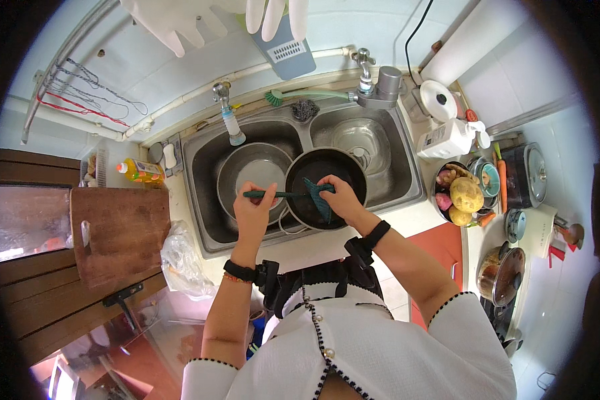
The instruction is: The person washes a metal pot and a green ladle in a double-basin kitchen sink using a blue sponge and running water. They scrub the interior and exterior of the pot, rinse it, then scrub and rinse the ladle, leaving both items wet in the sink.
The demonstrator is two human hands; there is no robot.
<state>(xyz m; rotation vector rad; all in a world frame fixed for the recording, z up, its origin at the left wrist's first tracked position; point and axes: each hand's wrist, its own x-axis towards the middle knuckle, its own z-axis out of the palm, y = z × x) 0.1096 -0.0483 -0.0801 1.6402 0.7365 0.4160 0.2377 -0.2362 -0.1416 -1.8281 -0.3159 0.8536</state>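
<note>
My left hand [256,202] grips the dark green handle [265,194] of a long utensil, held level across the sink. Its other end reaches over a round black pan [347,167] and passes behind a folded teal cloth [321,204], so the utensil's head is hidden. My right hand [339,196] pinches that cloth at the utensil's end, above the pan's inside. The pan rests across the divider of a double steel sink [200,220]. Beside it in the left bowl sits a metal basin [252,162], partly under my left hand.
Over the left bowl hangs a faucet [230,117]; another faucet with a filter [380,87] stands at right. A steel scourer [305,110] and green brush [275,97] lie behind. Right are a pump bottle [445,140] and potatoes [466,195]; left, a cutting board [122,232] and dish soap [142,170].
</note>
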